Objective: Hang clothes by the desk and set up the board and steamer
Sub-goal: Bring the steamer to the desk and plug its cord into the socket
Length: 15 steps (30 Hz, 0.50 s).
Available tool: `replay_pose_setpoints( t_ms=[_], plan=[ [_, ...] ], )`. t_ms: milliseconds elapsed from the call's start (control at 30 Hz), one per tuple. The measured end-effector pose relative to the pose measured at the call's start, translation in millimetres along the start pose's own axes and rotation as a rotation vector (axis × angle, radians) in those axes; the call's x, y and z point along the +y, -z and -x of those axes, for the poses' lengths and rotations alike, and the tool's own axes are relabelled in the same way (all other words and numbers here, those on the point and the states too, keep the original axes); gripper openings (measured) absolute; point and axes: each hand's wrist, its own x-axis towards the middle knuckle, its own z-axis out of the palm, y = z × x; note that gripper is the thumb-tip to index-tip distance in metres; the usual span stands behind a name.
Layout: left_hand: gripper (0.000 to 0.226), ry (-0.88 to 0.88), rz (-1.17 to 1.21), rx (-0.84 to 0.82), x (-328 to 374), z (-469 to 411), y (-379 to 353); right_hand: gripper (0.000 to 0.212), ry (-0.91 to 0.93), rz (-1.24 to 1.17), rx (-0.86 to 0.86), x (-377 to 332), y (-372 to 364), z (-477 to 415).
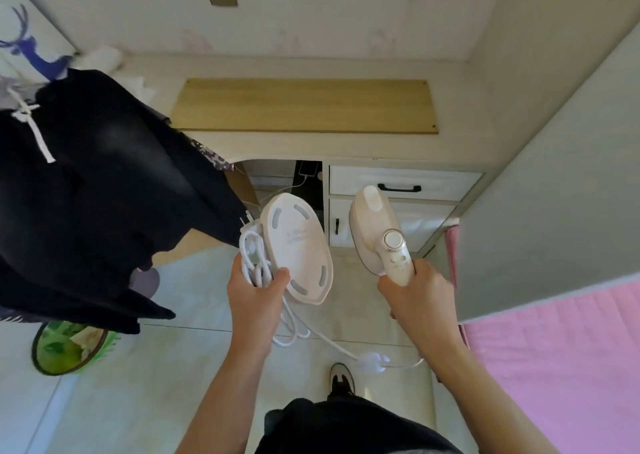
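Two hands are full: the right hand is wrapped round the handle of the steamer, while the left hand pinches its white base plate together with the coiled cord, probably to keep the slack off the floor. The steamer's long axis runs from the right hand up and away, nose aimed at the tabletop ahead, where the board lies; dark clothes hang left of the left hand.
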Motion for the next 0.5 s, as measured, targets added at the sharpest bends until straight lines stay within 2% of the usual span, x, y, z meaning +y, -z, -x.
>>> replay_pose_setpoints(
  t_ms=[233, 500],
  plan=[
    [0.047, -0.002, 0.006, 0.013, 23, -61, -32, 0.013, -0.028, 0.006, -0.038, -32, -1, -73],
    [0.042, 0.009, -0.005, -0.049, 45, -158, -59, 0.010, -0.123, -0.111, -0.067, -77, -19, -153]
  ],
)
